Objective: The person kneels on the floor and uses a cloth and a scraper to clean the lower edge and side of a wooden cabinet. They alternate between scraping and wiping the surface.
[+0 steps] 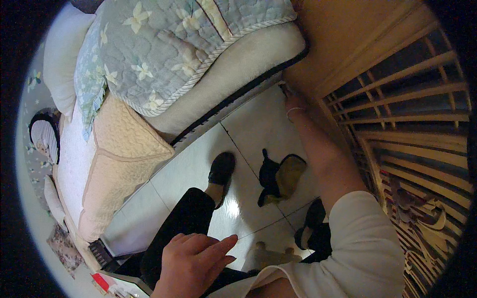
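My right arm reaches forward past the end of a bed. My right hand [292,98], with a thin bracelet at the wrist, is low in dim light between the bed's corner and a wooden panel [335,33]. Its fingertips are near the foot of the bed base; whether they grip anything is hard to see. Close to my body, my left hand [195,259] hovers above my dark-trousered leg, holding nothing, fingers loosely extended. A dark and olive-brown cloth item [283,178] lies crumpled on the tiled floor [246,139] below my right forearm.
The bed carries a grey floral quilt [149,56], a pale mattress [238,67] and a beige quilted cover [123,156]. Wooden slatted furniture [402,97] lines the right, with hangers [428,216] behind slats. My dark shoe [221,167] stands on the tiles. A round mirror [44,138] is at left.
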The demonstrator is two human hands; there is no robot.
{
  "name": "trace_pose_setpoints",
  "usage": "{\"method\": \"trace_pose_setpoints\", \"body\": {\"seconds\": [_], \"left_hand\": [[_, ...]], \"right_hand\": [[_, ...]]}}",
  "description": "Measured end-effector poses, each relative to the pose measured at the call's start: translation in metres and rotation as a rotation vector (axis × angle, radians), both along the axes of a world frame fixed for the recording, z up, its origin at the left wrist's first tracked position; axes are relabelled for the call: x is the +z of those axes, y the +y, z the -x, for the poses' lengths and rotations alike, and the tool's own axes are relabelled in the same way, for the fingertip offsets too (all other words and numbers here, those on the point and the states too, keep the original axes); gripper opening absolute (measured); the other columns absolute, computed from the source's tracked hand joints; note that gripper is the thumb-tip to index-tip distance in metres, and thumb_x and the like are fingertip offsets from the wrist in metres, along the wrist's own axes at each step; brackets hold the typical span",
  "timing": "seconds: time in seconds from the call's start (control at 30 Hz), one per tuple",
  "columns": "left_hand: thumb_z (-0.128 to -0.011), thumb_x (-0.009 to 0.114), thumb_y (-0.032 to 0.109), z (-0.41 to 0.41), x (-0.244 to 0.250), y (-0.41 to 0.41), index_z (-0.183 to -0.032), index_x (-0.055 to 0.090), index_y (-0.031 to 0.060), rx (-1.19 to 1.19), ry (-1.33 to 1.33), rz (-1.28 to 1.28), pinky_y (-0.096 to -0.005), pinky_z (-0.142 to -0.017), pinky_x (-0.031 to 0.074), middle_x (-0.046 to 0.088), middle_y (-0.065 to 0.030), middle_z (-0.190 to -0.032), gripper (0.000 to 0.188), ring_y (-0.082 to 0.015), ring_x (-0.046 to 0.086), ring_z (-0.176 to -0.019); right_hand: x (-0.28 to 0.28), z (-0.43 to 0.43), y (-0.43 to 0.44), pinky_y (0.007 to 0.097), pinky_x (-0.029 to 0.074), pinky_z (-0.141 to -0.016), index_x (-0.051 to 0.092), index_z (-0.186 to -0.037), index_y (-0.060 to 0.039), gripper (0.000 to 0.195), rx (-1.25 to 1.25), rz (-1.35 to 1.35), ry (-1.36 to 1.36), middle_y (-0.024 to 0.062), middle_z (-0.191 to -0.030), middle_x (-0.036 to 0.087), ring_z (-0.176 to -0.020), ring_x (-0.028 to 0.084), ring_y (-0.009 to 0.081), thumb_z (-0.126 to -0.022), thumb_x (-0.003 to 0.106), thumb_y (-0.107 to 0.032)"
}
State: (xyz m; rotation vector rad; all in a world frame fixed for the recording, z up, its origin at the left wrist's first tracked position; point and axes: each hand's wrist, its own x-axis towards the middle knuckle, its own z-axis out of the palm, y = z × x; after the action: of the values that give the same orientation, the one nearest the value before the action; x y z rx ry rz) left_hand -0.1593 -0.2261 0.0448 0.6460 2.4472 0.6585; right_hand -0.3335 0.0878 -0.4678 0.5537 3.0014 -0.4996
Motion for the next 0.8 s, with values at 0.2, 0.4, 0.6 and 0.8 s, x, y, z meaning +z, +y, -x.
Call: {"method": "trace_pose_setpoints", "body": {"seconds": [0.2, 0.4, 0.6, 0.8], "left_hand": [[-0.074, 0.072, 0.011, -0.003, 0.002, -0.001, -0.106, 0.068, 0.0114, 0.008, 0.018, 0.027, -0.0412, -0.066, 0.048, 0.063, -0.0104, -0.086, 0.032, -0.0311, 0.059, -0.077], [-0.074, 0.072, 0.013, -0.005, 0.001, -0.002, -0.106, 0.068, 0.0124, -0.002, 0.021, -0.004, -0.0409, -0.065, 0.048, 0.062, -0.0104, -0.085, 0.033, -0.0315, 0.059, -0.076], [-0.075, 0.073, 0.017, -0.009, -0.006, -0.006, -0.103, 0.068, 0.0121, -0.093, 0.012, 0.103, -0.0378, -0.06, 0.048, 0.062, -0.0087, -0.079, 0.029, -0.0272, 0.06, -0.069], [-0.078, 0.071, 0.022, -0.023, -0.013, -0.014, -0.103, 0.068, 0.0152, -0.013, 0.112, 0.124, -0.0384, -0.058, 0.046, 0.059, -0.0064, -0.072, 0.026, -0.0268, 0.059, -0.066]], "right_hand": [[0.036, 0.005, -0.03, 0.0466, 0.044, -0.096, 0.043, -0.138, -0.0337, 0.05, 0.026, -0.051, -0.184, 0.0147, -0.132, 0.052, -0.113, 0.055, 0.0364, -0.093, 0.038, -0.011], [0.001, -0.001, -0.002, 0.043, 0.043, -0.098, 0.045, -0.137, -0.0282, 0.05, 0.13, 0.023, 0.134, 0.0127, -0.13, 0.054, -0.114, 0.054, 0.035, -0.091, 0.039, -0.009], [0.005, -0.023, 0.006, 0.045, 0.042, -0.097, 0.047, -0.134, -0.0218, 0.043, 0.083, 0.062, 0.211, 0.0171, -0.127, 0.055, -0.113, 0.054, 0.0376, -0.092, 0.043, -0.017], [0.11, -0.092, -0.078, 0.0447, 0.045, -0.089, 0.048, -0.128, -0.0129, 0.036, -0.146, 0.424, -0.094, 0.0184, -0.116, 0.059, -0.104, 0.058, 0.0375, -0.095, 0.048, -0.026]]}}
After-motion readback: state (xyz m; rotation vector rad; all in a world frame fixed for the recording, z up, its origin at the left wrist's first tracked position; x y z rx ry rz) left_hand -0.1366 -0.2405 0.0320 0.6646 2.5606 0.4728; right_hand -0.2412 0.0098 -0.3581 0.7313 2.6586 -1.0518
